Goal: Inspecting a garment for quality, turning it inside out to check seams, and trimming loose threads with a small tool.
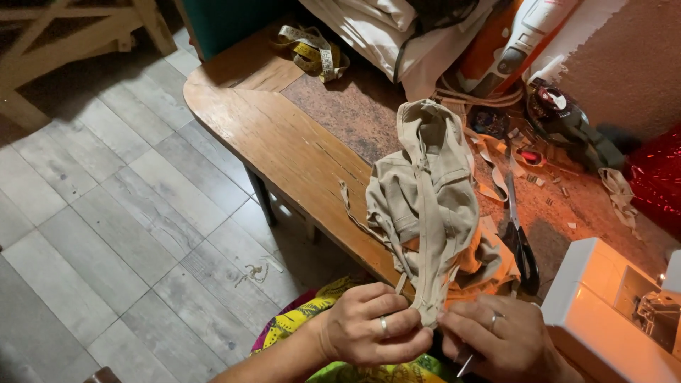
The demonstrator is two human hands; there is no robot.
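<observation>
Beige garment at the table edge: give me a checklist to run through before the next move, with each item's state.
1. Both hands on the seam: left hand and right hand pinch the lower end of the beige garment: ok.
2. Thin metal tool in the right hand: ok; its tip is hidden.
3. Garment lies on the wooden table: ok.
4. Scissors lie apart from the hands: ok.
5. Seam stitches visible: cannot tell.

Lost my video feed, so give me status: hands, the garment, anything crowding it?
Left hand and right hand both pinch beige garment at its lower edge. Right also holds thin metal tool. Scissors lie beside it.
</observation>
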